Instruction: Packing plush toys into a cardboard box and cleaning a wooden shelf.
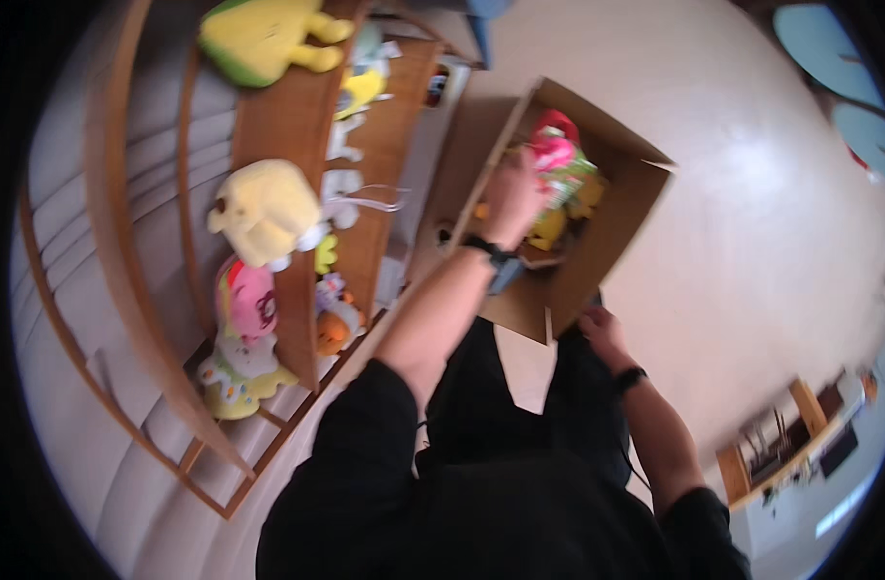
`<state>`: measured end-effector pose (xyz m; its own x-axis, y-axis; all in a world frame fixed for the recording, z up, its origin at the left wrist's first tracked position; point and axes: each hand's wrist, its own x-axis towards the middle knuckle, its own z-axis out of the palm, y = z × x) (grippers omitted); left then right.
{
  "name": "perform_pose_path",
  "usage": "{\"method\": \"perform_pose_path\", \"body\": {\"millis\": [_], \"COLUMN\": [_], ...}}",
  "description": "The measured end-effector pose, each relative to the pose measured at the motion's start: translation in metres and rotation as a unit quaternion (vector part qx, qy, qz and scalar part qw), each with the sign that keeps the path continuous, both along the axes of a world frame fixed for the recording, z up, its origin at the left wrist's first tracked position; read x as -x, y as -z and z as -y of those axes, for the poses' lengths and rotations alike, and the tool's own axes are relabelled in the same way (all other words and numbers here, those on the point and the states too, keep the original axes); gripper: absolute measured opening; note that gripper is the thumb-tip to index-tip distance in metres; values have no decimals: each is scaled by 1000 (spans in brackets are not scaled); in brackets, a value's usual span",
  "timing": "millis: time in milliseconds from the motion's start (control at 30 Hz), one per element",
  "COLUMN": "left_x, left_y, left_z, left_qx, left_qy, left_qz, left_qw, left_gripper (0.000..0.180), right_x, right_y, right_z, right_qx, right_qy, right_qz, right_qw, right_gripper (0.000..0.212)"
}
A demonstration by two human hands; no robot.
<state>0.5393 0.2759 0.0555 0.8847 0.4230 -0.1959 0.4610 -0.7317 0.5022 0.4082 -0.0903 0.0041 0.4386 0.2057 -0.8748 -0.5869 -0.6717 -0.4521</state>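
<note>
My left hand (pixel 515 198), with a dark band on its wrist, reaches into an open cardboard box (pixel 612 217). Its fingers look closed on a bright pink and red item (pixel 554 150), perhaps a soft toy; blur hides the exact grip. Below it in the box lie a green and white packet (pixel 565 184) and yellow toys (pixel 549 230). My right hand (pixel 607 333) rests on my dark trouser leg by the box's near corner. Its fingers are loosely bent, and I see nothing in them.
A wooden shelf (pixel 293 232) on the left carries several plush toys, among them a cream one (pixel 267 208), a pink one (pixel 246 300) and a yellow-green one (pixel 269 39). Pale blue round seats or tabletops (pixel 819 48) stand far right. A wooden rack (pixel 800 440) is at lower right.
</note>
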Motion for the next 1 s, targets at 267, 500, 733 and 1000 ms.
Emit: {"method": "perform_pose_path", "body": {"millis": [267, 500, 733, 1000], "left_x": [77, 203, 211, 169], "left_y": [-86, -175, -103, -54], "left_z": [-61, -265, -297, -82], "left_qx": [-102, -222, 166, 304], "left_qy": [1, -288, -377, -211], "left_qz": [59, -4, 204, 74], "left_qw": [993, 931, 888, 926], "left_gripper": [82, 121, 85, 66], "right_x": [-70, -210, -279, -291], "right_y": [-23, -160, -227, -210], "right_z": [-32, -331, -614, -669], "right_qx": [18, -257, -212, -202], "right_qy": [-137, -270, -353, -344], "right_qz": [25, 401, 656, 580], "right_qw": [990, 837, 632, 710], "right_gripper": [36, 38, 105, 78]}}
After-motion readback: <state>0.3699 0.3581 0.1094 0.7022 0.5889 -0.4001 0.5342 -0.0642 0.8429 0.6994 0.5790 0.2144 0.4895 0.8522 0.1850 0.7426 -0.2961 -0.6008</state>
